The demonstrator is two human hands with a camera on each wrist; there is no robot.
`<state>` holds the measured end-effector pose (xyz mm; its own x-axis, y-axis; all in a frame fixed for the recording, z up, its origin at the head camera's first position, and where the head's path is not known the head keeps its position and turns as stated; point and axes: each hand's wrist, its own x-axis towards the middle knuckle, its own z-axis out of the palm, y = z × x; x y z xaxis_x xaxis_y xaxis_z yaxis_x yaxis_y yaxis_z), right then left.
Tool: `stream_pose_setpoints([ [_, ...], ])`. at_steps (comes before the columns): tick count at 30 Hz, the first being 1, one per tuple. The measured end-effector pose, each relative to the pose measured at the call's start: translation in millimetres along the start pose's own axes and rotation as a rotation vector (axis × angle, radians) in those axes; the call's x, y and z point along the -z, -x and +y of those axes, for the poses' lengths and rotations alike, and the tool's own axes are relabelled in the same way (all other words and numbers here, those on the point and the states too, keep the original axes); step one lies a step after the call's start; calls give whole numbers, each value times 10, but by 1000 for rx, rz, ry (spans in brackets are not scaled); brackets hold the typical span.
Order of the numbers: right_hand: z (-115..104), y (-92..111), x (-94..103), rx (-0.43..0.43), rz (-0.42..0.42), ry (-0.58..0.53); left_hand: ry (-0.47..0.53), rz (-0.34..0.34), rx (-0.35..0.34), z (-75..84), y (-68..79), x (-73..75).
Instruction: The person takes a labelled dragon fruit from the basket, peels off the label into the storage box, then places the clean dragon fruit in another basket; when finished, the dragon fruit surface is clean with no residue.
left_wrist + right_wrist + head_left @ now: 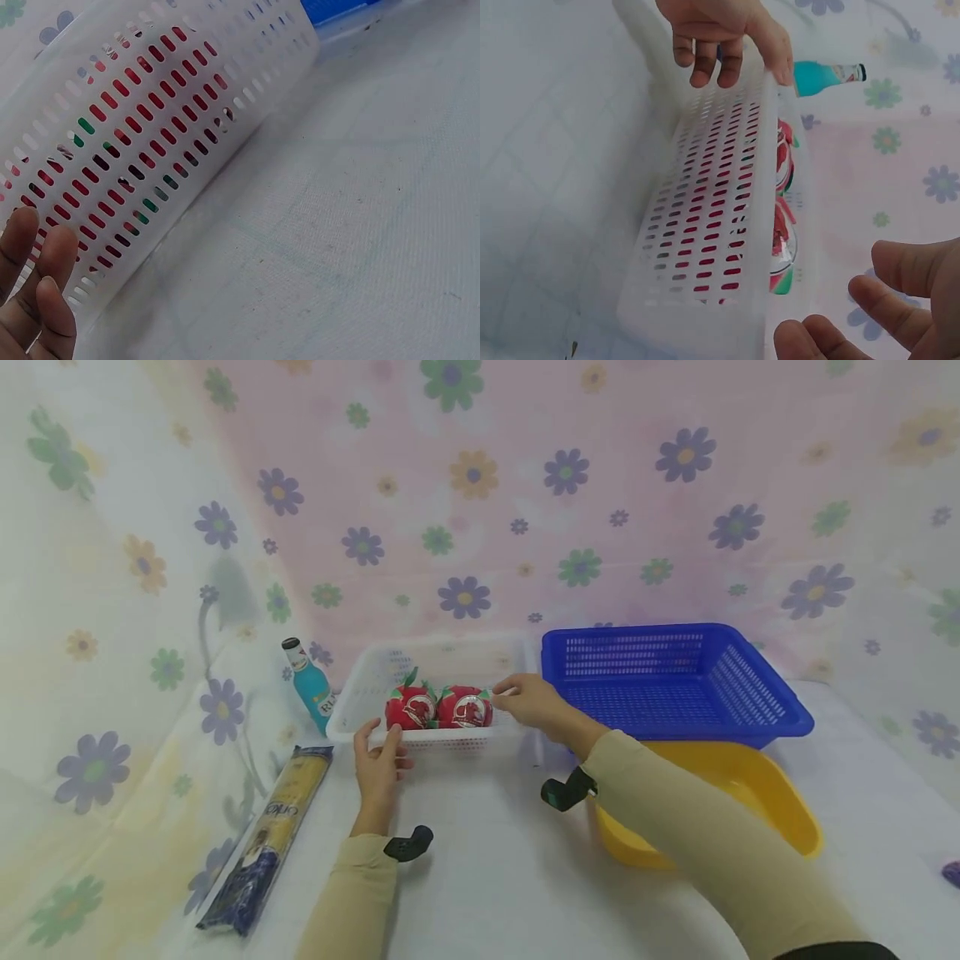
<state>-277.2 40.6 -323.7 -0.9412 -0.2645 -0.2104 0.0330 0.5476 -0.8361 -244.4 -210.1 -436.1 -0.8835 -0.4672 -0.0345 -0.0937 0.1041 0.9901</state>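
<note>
White basket sits on the bench, with a left red bundle and a right red bundle side by side inside it. The left hand has its thumb against the near rim, its other fingers loosely bent outside the wall; no firm hold shows. The right hand hovers by the basket's right end, thumb and fingers apart, holding nothing. Uneven pressure on that rim could tip the basket and set the rounded bundles rolling; a slide leftward could knock the bottle, close to the left end. A blue basket crowds the right end, with a yellow tray on its near side. The widest room for moving lies toward the near edge, between that tray and the long packet.
</note>
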Motion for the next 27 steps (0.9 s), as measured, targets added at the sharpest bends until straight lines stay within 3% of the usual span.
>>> stream_pose_setpoints([
  [8,13,-279,-202,-4,14,-22,10,-2,0,15,31,-35],
  [15,32,-433,-374,-27,11,-53,1,14,-7,-15,49,41],
  [27,27,-582,-306,-89,-69,-94,21,3,2,-16,34,-26],
])
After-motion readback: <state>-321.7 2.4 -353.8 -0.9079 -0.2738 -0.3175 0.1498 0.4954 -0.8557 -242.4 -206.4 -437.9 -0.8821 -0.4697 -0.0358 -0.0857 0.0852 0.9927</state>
